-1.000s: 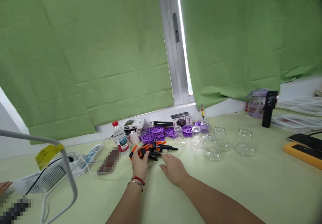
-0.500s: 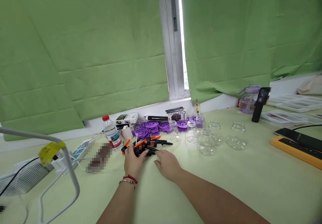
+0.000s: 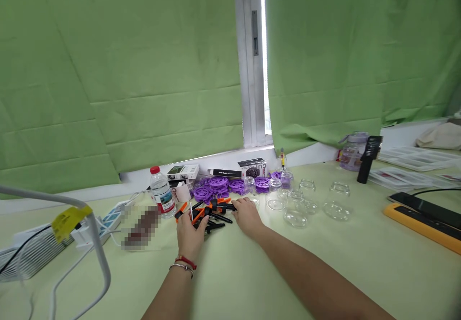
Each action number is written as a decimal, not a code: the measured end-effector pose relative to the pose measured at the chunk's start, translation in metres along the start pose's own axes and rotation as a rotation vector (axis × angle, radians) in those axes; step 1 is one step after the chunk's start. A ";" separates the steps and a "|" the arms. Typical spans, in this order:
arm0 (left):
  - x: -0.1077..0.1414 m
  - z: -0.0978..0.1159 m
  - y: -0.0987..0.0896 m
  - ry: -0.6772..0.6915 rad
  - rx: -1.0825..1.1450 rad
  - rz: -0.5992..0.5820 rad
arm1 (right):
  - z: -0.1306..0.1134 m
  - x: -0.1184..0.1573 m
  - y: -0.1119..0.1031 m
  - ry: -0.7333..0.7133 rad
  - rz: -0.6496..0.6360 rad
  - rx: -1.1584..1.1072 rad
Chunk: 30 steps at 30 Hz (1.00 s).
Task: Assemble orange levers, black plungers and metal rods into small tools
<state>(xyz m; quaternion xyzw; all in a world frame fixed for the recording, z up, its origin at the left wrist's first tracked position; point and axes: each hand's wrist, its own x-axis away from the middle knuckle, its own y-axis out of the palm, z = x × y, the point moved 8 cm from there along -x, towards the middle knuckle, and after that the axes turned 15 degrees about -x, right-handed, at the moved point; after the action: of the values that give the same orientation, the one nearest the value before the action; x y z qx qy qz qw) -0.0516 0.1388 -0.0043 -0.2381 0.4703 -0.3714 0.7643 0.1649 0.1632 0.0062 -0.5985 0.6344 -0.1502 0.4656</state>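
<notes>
A heap of black-and-orange tools (image 3: 212,211) with slim black bars lies on the table in front of me. My left hand (image 3: 190,231) rests on the heap's left side, thumb and fingers apart; some fingertips are hidden among the tools. My right hand (image 3: 248,217) is at the heap's right end, its fingers closed on the black end of one tool. Just behind the heap are several purple wheel-shaped pieces (image 3: 218,183). A water bottle (image 3: 162,194) with a red cap stands to the left of the heap.
Several clear jars (image 3: 296,209) stand right of my right hand. Small boxes (image 3: 183,171) line the wall. A black handheld fan (image 3: 368,161) and a yellow-orange case (image 3: 414,219) are on the right. A grey bent tube (image 3: 103,243) with yellow tape rises at left.
My right hand has moved slightly right and away from me, to the end of one tool. The tools lie more spread out beneath my left hand. The view has shifted a little.
</notes>
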 end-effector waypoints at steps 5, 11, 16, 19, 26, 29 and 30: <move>0.000 0.007 -0.005 0.053 -0.020 0.039 | 0.006 -0.008 0.007 0.020 -0.006 0.029; 0.001 0.022 -0.017 0.124 -0.014 0.083 | 0.007 -0.006 -0.001 0.005 0.043 0.009; 0.000 0.030 -0.027 0.155 0.027 0.112 | 0.002 0.001 -0.023 -0.072 0.175 -0.083; 0.002 0.033 -0.028 0.107 0.187 0.050 | -0.006 0.010 -0.035 -0.145 0.230 -0.127; 0.028 0.055 0.003 -0.215 0.799 -0.523 | -0.036 0.045 -0.043 -0.312 0.124 -0.154; 0.034 0.065 0.003 -0.231 0.839 -0.584 | -0.041 0.061 -0.046 -0.347 0.095 -0.140; 0.034 0.065 0.001 -0.242 0.844 -0.579 | -0.039 0.065 -0.051 -0.349 0.118 -0.130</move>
<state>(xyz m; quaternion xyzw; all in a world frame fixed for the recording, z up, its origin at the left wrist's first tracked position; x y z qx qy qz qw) 0.0169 0.1133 0.0051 -0.0710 0.1030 -0.6943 0.7087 0.1765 0.0783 0.0377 -0.6059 0.5865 0.0246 0.5370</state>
